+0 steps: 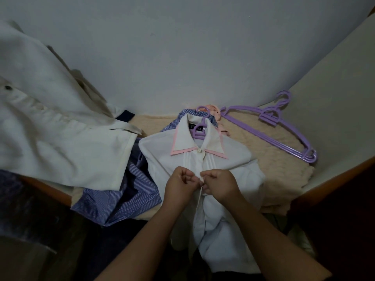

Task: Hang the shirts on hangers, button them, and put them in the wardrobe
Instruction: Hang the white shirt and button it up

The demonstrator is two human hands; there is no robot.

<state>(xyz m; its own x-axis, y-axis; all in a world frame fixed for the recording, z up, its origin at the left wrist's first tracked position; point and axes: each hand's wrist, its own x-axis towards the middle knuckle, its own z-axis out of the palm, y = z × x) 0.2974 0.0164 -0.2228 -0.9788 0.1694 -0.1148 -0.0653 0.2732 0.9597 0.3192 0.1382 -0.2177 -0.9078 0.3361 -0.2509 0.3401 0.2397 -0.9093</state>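
A white shirt with a pink-edged collar (229,165) lies front up on a cream blanket, with a purple hanger (199,131) inside its neck. Its top button (199,151) is fastened. My left hand (181,184) and my right hand (220,184) meet at the shirt's front strip, a little below that button. Each hand pinches one edge of the strip between thumb and fingers. The second button is hidden under my fingers.
Spare purple hangers (272,126) lie on the cream blanket (284,169) at the right, near the wall. A blue striped shirt (125,195) lies crumpled at the left under a large white garment (60,128). A blue checked shirt (182,118) peeks out behind the collar.
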